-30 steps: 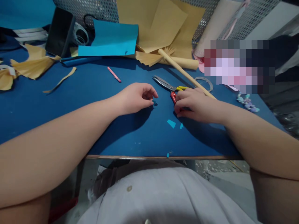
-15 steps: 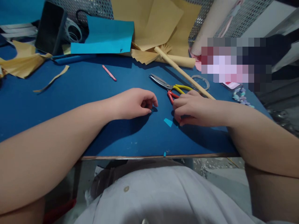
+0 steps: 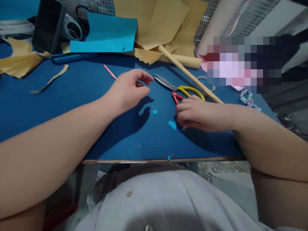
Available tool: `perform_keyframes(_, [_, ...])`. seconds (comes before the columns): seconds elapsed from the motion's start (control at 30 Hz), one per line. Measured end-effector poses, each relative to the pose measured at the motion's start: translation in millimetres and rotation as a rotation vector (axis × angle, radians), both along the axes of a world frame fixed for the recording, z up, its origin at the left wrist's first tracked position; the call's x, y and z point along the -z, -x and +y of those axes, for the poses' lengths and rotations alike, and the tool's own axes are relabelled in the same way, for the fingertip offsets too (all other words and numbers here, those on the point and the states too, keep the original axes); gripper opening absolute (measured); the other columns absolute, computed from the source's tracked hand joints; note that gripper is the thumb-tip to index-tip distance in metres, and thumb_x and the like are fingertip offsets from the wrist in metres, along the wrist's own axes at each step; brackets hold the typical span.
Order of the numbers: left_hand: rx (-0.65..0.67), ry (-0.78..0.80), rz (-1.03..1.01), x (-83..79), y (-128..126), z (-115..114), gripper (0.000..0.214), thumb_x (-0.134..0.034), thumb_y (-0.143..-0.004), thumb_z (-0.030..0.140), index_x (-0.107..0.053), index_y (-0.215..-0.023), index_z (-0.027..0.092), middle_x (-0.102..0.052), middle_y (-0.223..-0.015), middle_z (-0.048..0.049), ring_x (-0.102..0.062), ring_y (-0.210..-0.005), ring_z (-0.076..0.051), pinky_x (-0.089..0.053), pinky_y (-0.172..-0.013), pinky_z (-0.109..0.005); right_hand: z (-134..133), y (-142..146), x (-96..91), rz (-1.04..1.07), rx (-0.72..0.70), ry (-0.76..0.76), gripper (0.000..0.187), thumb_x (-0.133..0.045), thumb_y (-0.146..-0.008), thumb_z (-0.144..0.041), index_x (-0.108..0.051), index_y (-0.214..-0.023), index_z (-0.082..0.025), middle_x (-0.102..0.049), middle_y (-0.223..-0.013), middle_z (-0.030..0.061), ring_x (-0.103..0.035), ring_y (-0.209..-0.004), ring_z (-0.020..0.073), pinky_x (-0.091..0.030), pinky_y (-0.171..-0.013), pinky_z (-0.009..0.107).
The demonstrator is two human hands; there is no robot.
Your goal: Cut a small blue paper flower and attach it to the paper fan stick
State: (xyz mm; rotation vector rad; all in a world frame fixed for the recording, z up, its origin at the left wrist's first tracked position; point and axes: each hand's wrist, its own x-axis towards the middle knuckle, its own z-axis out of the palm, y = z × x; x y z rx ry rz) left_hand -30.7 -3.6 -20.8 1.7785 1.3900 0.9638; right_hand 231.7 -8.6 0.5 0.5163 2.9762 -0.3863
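Okay, the small blue flower cut-out (image 3: 154,111) lies flat on the tabletop (image 3: 79,83), about midway across and closer to the near edge than the far one. It sits between the two hands and touches neither. The left hand (image 3: 130,89) is off the surface, just toward the far-left of it, casting its shadow right beside the cut-out. The right hand (image 3: 197,114) is down on the tabletop to its right, a bit farther off. We judge the left the nearer one. The cut-out is roughly round, with no long axis to speak of.

The left hand is loose, its fingers half curled, and it holds nothing we can see. The right hand has its fingers curled under and its tips on the surface. We cannot tell whether it pinches anything.

A cyan paper scrap (image 3: 172,124) lies between the cut-out and the right fingertips, nearer the fingertips. The scissors (image 3: 176,89) lie just beyond the right hand. Their long axis runs from the blade tips at far-left, near the left fingertips, to the yellow and red handles at near-right, and the red loop is against the right knuckles. A wooden stick (image 3: 190,75) slants behind the scissors toward the right edge.

Farther out, a pink pen (image 3: 110,72) lies past the left wrist and a bead bracelet (image 3: 247,98) lies near the right edge. A cyan sheet (image 3: 106,33) and tan paper (image 3: 154,22) are piled along the far edge. Nothing lies over the cut-out.
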Motion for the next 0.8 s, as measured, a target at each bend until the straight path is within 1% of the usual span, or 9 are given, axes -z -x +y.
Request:
perform_keyframes(0.1, [0.001,0.006,-0.007,-2.6,-0.1,-2.3,0.033,-0.064,-0.080,0.020,-0.069,-0.112,0.014,-0.070,-0.112,-0.0064,-0.058,-0.082,-0.014,-0.046,-0.075,-0.029,-0.4,7.5,3.4,0.112,0.048,0.036,0.018,-0.053,-0.099,-0.024,-0.066,-0.088,-0.018,-0.063,-0.095,0.0071,-0.054,-0.090,0.0202,-0.035,-0.085,0.037])
perform_keyframes(0.17, [-0.002,0.015,-0.008,-2.2,-0.6,-2.5,0.031,-0.065,-0.080,0.018,-0.070,-0.110,0.015,-0.071,-0.110,-0.0059,-0.059,-0.082,-0.014,-0.046,-0.074,-0.029,-2.6,12.0,6.7,0.112,0.088,0.000,0.015,-0.056,-0.098,-0.024,-0.067,-0.089,-0.018,-0.064,-0.097,0.0075,-0.055,-0.092,0.0216,-0.034,-0.084,0.037])
perform_keyframes(0.23, [-0.010,0.015,-0.013,-0.8,-1.4,-1.9,0.030,-0.065,-0.078,0.016,-0.070,-0.107,0.016,-0.071,-0.109,-0.0052,-0.060,-0.082,-0.015,-0.047,-0.074,-0.029,-5.5,14.6,9.4,0.101,0.118,-0.064,0.010,-0.060,-0.096,-0.025,-0.069,-0.096,-0.019,-0.065,-0.102,0.0083,-0.055,-0.098,0.0248,-0.032,-0.084,0.038])
perform_keyframes(0.33, [-0.014,0.006,-0.013,0.6,-2.4,-1.1,0.029,-0.065,-0.078,0.013,-0.071,-0.106,0.018,-0.072,-0.107,-0.0037,-0.061,-0.082,-0.014,-0.047,-0.074,-0.029,-8.2,15.3,11.7,0.107,0.144,-0.104,0.013,-0.062,-0.095,-0.026,-0.069,-0.104,-0.020,-0.066,-0.108,0.0097,-0.054,-0.106,0.0284,-0.030,-0.084,0.038])
perform_keyframes(0.53, [-0.006,0.006,0.037,-1.5,-1.9,-2.5,0.026,-0.064,-0.081,0.015,-0.069,-0.106,0.018,-0.071,-0.105,-0.0004,-0.059,-0.079,-0.012,-0.046,-0.073,-0.027,-8.1,15.6,8.7,0.072,0.102,-0.043,0.018,-0.053,-0.099,-0.023,-0.069,-0.092,-0.019,-0.065,-0.098,0.0081,-0.052,-0.093,0.0237,-0.030,-0.085,0.039])
perform_keyframes(0.6, [-0.004,-0.006,0.040,-1.6,-1.4,-2.6,0.026,-0.064,-0.082,0.015,-0.069,-0.106,0.017,-0.071,-0.106,-0.0007,-0.059,-0.080,-0.012,-0.046,-0.073,-0.027,-13.2,17.4,3.9,0.088,0.027,0.054,0.018,-0.052,-0.100,-0.021,-0.068,-0.093,-0.018,-0.064,-0.098,0.0080,-0.052,-0.094,0.0225,-0.031,-0.087,0.038])
perform_keyframes(0.7, [0.009,-0.017,0.039,-0.5,-0.9,-1.9,0.027,-0.063,-0.082,0.015,-0.069,-0.109,0.016,-0.071,-0.109,-0.0023,-0.059,-0.081,-0.012,-0.046,-0.073,-0.027,-29.0,23.7,-3.7,0.105,-0.106,0.300,0.016,-0.052,-0.100,-0.019,-0.067,-0.094,-0.017,-0.064,-0.101,0.0066,-0.052,-0.097,0.0193,-0.032,-0.090,0.036])
perform_keyframes(0.73, [0.009,-0.021,0.037,0.0,-0.8,-1.6,0.028,-0.064,-0.082,0.015,-0.070,-0.109,0.016,-0.071,-0.108,-0.0025,-0.059,-0.081,-0.012,-0.046,-0.072,-0.027,-35.3,26.7,-5.4,0.095,-0.127,0.352,0.015,-0.053,-0.100,-0.018,-0.067,-0.095,-0.018,-0.064,-0.101,0.0058,-0.053,-0.096,0.0183,-0.032,-0.089,0.035])
perform_keyframes(0.8, [0.009,-0.029,0.034,0.7,-1.0,-1.1,0.027,-0.064,-0.081,0.014,-0.070,-0.108,0.016,-0.071,-0.107,-0.0023,-0.060,-0.080,-0.013,-0.047,-0.072,-0.027,-46.7,33.1,-6.8,0.056,-0.133,0.371,0.015,-0.054,-0.100,-0.018,-0.067,-0.094,-0.018,-0.064,-0.099,0.0041,-0.053,-0.093,0.0173,-0.031,-0.087,0.034])
